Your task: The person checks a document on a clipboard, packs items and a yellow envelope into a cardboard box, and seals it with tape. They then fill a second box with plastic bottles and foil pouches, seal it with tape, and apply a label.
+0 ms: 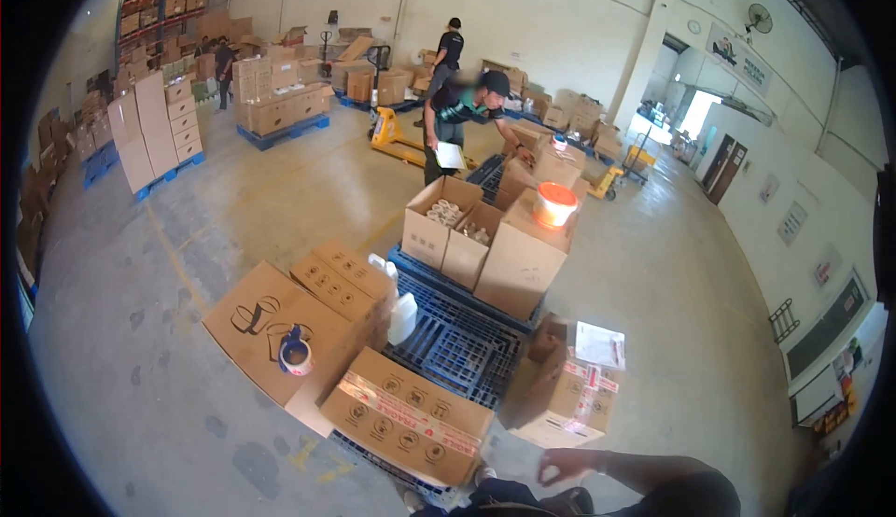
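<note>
My right hand (pixel 567 466) hangs at the bottom of the view, fingers loosely curled with a gap between them, and nothing shows in it. My left hand is out of sight. Just beyond my right hand stands a taped carton (pixel 551 410) with a paper sheet (pixel 600 345) on top. In front of my feet, a carton with red and white FRAGILE tape (pixel 411 414) sits on a blue pallet (pixel 457 340). A tape dispenser (pixel 294 354) rests on a big carton (pixel 252 316) to the left. White plastic jugs (pixel 403 319) stand beside it.
Beyond the pallet are open cartons (pixel 434 228) of small items and a tall carton (pixel 518 260) bearing an orange-lidded tub (pixel 555 204). A co-worker (pixel 457 120) holding papers leans over boxes there. Yellow pallet jacks (pixel 401 139) and loaded pallets (pixel 280 111) stand farther back.
</note>
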`<state>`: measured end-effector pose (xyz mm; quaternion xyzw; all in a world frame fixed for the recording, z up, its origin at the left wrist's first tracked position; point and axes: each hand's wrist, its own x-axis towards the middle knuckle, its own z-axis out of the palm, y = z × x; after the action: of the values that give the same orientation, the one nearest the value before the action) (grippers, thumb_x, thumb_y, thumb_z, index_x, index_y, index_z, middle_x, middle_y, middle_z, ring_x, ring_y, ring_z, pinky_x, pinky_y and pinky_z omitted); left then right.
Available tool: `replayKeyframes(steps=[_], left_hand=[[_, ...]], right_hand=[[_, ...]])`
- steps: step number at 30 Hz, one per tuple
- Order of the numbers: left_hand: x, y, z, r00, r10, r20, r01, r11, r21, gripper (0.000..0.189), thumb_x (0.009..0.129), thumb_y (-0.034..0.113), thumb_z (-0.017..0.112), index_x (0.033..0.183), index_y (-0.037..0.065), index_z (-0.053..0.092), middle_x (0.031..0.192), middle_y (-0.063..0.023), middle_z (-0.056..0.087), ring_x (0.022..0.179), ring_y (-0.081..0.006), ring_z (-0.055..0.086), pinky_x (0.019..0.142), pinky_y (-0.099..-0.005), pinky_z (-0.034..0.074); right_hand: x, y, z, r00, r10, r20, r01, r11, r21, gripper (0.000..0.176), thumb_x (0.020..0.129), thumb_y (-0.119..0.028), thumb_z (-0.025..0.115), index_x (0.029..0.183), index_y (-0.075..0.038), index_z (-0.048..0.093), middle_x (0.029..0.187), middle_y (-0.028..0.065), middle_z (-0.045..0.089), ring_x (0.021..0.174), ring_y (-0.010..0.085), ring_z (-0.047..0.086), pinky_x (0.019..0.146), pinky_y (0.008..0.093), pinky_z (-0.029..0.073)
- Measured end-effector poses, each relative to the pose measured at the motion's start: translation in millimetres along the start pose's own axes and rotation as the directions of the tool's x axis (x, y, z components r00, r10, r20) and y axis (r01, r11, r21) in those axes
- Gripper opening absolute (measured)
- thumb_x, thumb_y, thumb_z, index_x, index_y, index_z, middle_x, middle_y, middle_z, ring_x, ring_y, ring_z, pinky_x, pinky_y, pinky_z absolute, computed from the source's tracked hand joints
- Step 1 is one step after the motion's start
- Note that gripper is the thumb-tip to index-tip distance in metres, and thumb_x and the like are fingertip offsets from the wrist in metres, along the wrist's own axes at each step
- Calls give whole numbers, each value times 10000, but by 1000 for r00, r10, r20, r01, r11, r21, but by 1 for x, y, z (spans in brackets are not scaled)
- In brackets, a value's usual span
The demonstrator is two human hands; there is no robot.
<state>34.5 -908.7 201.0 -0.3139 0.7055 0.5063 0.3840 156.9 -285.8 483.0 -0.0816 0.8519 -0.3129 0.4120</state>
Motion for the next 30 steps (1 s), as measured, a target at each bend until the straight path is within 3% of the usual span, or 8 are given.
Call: replayKeyframes(steps=[4,9,15,19,23,26,28,30], left_hand=[[71,43,-2,933,339,123,-351,775,525,347,996,431,616,1182,149,696,816,-51,630,721,-238,636,600,-442,534],[78,110,73,892,447,66,-444,843,304,421,977,426,660,1235,93,656,1058,-69,688,869,-246,648,705,-430,554],[6,141,200,771,628,106,-626,715,311,470,935,405,679,1137,-16,730,1045,-203,757,1015,-317,718,897,-403,542],[-57,101,252,817,528,231,-574,708,411,479,934,445,677,1154,24,737,1081,-173,757,1019,-325,715,916,-396,538],[-103,26,267,888,377,263,-459,753,472,386,952,416,655,1071,60,743,1048,-173,747,1019,-357,700,890,-429,539],[-79,-41,241,605,395,691,-711,-123,692,405,959,446,636,1069,72,743,1054,-145,753,1007,-329,711,896,-433,539],[-140,-52,233,964,92,249,-243,687,685,470,972,494,605,1158,77,722,1008,-128,741,962,-242,712,738,-423,585],[-147,-72,221,984,16,179,-124,780,614,484,972,476,632,1256,87,685,1077,-127,724,993,-252,700,730,-427,612]], right_hand=[[-122,-3,102,961,151,-231,-178,978,-104,319,964,-403,656,1186,-211,781,1172,174,732,1200,367,614,999,478,515],[-140,-4,190,643,656,-396,-635,745,205,473,871,-571,641,1209,-264,766,1412,222,589,1246,437,598,1019,506,530],[-172,68,222,696,680,-233,-648,734,206,471,826,-553,694,1080,-167,787,1218,182,672,1067,443,686,885,522,585],[-223,37,202,554,674,-489,-724,680,116,426,796,-485,727,952,-94,795,959,221,729,934,403,710,810,474,595],[-232,116,227,809,466,-359,-418,885,206,398,848,-444,711,980,-80,802,882,209,746,855,349,730,810,430,577],[-243,137,232,870,348,-349,-224,910,348,386,897,-425,677,1012,-75,792,900,203,754,831,348,732,803,436,568],[-243,152,235,894,354,-274,-229,888,398,386,929,-416,651,1035,-70,783,901,202,754,829,350,726,789,443,560],[-246,167,240,910,316,-268,-207,907,368,399,927,-425,655,1041,-63,780,901,201,754,820,356,722,780,449,558]])
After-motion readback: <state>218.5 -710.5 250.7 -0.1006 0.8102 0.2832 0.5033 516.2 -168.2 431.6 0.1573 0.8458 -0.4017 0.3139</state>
